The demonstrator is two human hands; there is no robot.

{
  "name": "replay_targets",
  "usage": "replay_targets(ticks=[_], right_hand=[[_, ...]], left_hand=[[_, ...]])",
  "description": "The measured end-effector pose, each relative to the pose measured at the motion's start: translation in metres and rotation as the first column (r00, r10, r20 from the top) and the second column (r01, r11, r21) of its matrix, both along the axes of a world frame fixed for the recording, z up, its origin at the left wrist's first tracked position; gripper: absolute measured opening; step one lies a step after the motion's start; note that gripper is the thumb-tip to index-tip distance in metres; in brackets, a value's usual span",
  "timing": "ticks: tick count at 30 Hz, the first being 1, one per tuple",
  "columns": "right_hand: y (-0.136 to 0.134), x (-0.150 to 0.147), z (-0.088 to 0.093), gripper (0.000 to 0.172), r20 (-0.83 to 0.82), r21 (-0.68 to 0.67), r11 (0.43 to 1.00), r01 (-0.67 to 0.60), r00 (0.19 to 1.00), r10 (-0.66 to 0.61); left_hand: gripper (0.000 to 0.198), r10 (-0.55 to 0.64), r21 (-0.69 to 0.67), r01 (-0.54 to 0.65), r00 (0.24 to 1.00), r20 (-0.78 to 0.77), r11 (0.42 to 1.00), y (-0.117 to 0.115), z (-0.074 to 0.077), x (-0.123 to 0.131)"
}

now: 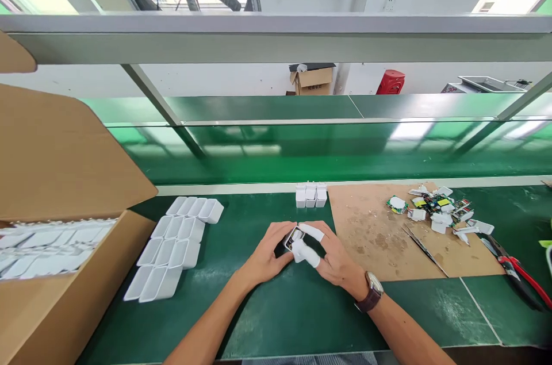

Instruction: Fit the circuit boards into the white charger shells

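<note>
In the middle of the green table, near its front, my left hand (pixel 271 253) is closed around one side of a small white plastic housing (pixel 295 238). Dark inner parts show in its open face. My right hand (pixel 334 256) grips the other side; white finger covers (pixel 307 251) wrap some of its fingertips, and a watch (pixel 371 291) is on that wrist. Beyond the hands stands a short row of white housings (pixel 310 195). Left of them, rows of open white plastic shells (pixel 172 244) lie on the table.
At left stands an open cardboard box (pixel 107 273) filled with white pieces. To the right, a brown board (pixel 366 233) carries tweezers (pixel 425 250) and a heap of circuit boards and white parts (pixel 444 207). Red-handled pliers (pixel 517 273) lie at its edge. A metal frame crosses above.
</note>
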State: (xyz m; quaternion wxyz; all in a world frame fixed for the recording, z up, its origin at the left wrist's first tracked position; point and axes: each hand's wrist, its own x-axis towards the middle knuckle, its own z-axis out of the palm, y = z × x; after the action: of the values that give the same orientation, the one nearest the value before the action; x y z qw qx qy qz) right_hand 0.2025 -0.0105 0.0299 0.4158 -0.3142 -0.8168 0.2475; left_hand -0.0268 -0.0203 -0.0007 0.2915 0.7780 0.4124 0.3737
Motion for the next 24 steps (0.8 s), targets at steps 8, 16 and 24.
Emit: replay_targets(ticks=[8, 16, 24], right_hand=[[0.009, 0.006, -0.017, 0.046, 0.089, 0.054, 0.997, -0.047, 0.995, 0.042], [0.008, 0.001, -0.026, 0.051, 0.252, 0.158, 0.985, -0.068, 0.967, 0.026], [0.01, -0.005, -0.018, 0.049, 0.113, 0.188, 0.982, -0.015, 0.994, -0.007]], left_hand=[[0.06, 0.101, -0.385, 0.024, 0.949, 0.3, 0.922, -0.001, 0.004, 0.0], [0.068, 0.078, -0.39, 0.024, 0.967, 0.243, 0.921, -0.004, 0.005, 0.001], [0.089, 0.114, -0.258, -0.047, 0.961, 0.251, 0.965, -0.007, 0.008, 0.002]])
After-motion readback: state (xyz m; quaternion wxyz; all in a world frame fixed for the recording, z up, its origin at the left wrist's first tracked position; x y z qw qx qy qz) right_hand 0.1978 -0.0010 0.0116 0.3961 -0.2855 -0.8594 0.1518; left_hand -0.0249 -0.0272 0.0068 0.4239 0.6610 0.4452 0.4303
